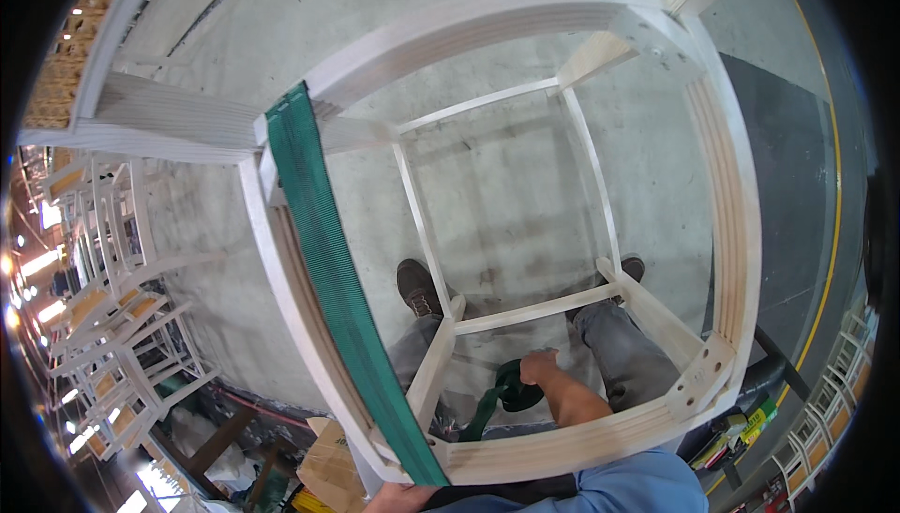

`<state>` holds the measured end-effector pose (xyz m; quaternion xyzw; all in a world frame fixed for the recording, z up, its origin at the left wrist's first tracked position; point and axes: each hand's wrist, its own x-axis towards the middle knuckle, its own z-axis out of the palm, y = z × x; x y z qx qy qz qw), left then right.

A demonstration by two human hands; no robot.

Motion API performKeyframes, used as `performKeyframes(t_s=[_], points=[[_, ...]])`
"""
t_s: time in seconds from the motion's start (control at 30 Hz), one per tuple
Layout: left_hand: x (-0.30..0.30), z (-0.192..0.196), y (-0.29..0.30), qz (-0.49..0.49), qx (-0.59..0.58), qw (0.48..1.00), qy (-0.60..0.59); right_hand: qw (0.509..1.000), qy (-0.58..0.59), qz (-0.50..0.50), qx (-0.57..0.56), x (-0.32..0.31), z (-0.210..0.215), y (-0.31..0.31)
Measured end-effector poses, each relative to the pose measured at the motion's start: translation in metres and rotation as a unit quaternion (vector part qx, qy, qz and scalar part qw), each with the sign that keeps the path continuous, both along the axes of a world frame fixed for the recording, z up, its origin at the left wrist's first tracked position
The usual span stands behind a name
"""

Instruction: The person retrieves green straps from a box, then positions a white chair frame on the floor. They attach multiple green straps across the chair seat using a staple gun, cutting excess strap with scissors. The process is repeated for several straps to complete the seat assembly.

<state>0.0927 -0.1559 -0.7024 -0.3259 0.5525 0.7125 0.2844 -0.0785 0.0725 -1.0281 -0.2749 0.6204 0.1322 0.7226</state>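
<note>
An unfinished pale wooden chair frame [731, 232] stands on the concrete floor below me, seen from above through its open seat. A green webbing strap [328, 250] runs across the left side of the seat frame, from the far rail to the near rail. My left hand [401, 498] sits at the strap's near end, at the frame's front rail, mostly cut off by the picture's edge. My right hand [540, 367] reaches down inside the frame and grips a loose bunch of the same green strap [506, 393]. My shoes [417, 288] show on the floor.
Several more unfinished chair frames [112, 307] stand stacked at the left. Another wooden frame part [159, 119] lies at the upper left. A cardboard box [328, 466] and clutter sit at the lower left. A yellow floor line [830, 232] curves along the right beside a dark mat.
</note>
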Motion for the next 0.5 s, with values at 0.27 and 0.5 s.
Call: performKeyframes(t_s=[0.27, 0.5], points=[[-0.021, 0.002, 0.017, 0.024, -0.063, 0.998, -0.020, 0.923, -0.108, -0.269, -0.255, -0.030, 0.096, 0.008], [-0.053, 0.008, 0.028, 0.051, -0.083, 0.992, 0.084, 0.422, -0.373, -0.771, -0.298, -0.038, 0.295, 0.056]])
